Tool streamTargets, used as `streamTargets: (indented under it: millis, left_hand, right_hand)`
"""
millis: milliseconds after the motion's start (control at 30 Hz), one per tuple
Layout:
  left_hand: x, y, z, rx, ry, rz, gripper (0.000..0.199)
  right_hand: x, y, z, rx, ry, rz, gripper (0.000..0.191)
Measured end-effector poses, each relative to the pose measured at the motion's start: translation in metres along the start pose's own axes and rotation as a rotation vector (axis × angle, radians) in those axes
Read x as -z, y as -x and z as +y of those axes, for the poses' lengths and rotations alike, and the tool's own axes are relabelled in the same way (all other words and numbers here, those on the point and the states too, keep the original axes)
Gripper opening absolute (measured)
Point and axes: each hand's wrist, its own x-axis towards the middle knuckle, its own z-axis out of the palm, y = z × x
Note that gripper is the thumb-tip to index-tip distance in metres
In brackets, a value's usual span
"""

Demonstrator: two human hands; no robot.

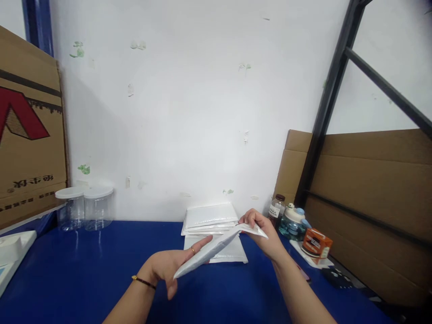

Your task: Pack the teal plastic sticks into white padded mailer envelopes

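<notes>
A white padded envelope (216, 245) is held tilted above the blue table, its near left corner low. My right hand (259, 227) pinches its far right end between thumb and fingers. My left hand (172, 264), with a ring and a dark bracelet, lies along the envelope's left side. Its fingers stretch out behind the envelope and its thumb points down, apart from them; part of the fingers is hidden. Behind the hands, a stack of white padded envelopes (211, 215) lies against the wall, and another white envelope (231, 252) lies in front of it.
Two clear jars with white lids (97, 209) stand at the left by a cardboard box (32, 121). A white device (13, 256) sits at the left edge. On the right are a brown-capped bottle (276, 209), a teal bottle (293, 225), an orange box (316, 244) and a black object (337, 278).
</notes>
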Motion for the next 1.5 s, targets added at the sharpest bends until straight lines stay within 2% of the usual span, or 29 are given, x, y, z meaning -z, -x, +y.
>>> streamTargets:
  millis: [67,167,200,300,400,500,600,667,767,833,967,1067,1167,1333,1500]
  left_hand:
    - [-0.005,0.0,0.003,0.044,0.209,-0.009,0.135]
    - [-0.016,-0.005,0.003,0.084,0.449,0.058,0.112]
    - [-0.02,-0.009,0.001,0.076,0.46,0.073,0.109]
    - [-0.034,-0.024,-0.005,0.092,0.342,0.123,0.115]
    - [-0.038,-0.032,-0.01,0.178,0.271,0.256,0.105]
    - [-0.027,-0.026,-0.011,0.182,0.275,0.402,0.094]
    - [-0.011,-0.014,-0.012,0.089,0.278,0.598,0.082]
    - [-0.003,-0.008,-0.014,0.021,0.298,0.716,0.077]
    - [0.004,-0.003,-0.015,-0.043,0.354,0.836,0.076]
    - [0.006,-0.001,-0.014,-0.068,0.385,0.885,0.075]
    - [0.009,0.003,-0.012,-0.1,0.419,0.952,0.068]
    - [0.012,0.007,-0.012,-0.124,0.456,1.015,0.064]
    - [0.014,0.01,-0.011,-0.147,0.482,1.051,0.063]
    - [0.014,0.011,-0.013,-0.167,0.484,1.014,0.068]
    - [0.015,0.011,-0.017,-0.171,0.431,0.992,0.063]
  right_hand:
    - [-0.002,-0.004,-0.009,0.011,0.055,-0.027,0.025]
    - [-0.007,-0.007,-0.017,0.013,0.118,-0.048,0.021]
    - [-0.01,-0.008,-0.019,0.017,0.144,-0.05,0.02]
    - [-0.016,-0.009,-0.022,0.03,0.235,-0.055,0.017]
    - [-0.011,-0.006,-0.013,-0.029,0.286,-0.065,0.013]
    - [0.006,0.003,0.016,-0.199,0.349,-0.033,0.04]
    - [0.017,0.016,0.061,-0.46,0.574,0.033,0.038]
    - [0.014,0.026,0.089,-0.607,0.665,0.018,0.038]
    - [-0.003,0.039,0.11,-0.61,0.68,-0.033,0.038]
    - [-0.014,0.042,0.106,-0.519,0.614,-0.06,0.03]
    - [-0.02,0.028,0.076,-0.387,0.394,-0.127,0.014]
    - [-0.015,0.0,0.058,-0.385,0.146,-0.102,0.022]
    - [-0.009,-0.036,0.052,-0.41,-0.104,-0.024,0.033]
    - [-0.001,-0.081,0.072,-0.326,-0.354,0.189,0.035]
    - [0.002,-0.08,0.115,-0.367,-0.369,0.362,0.034]
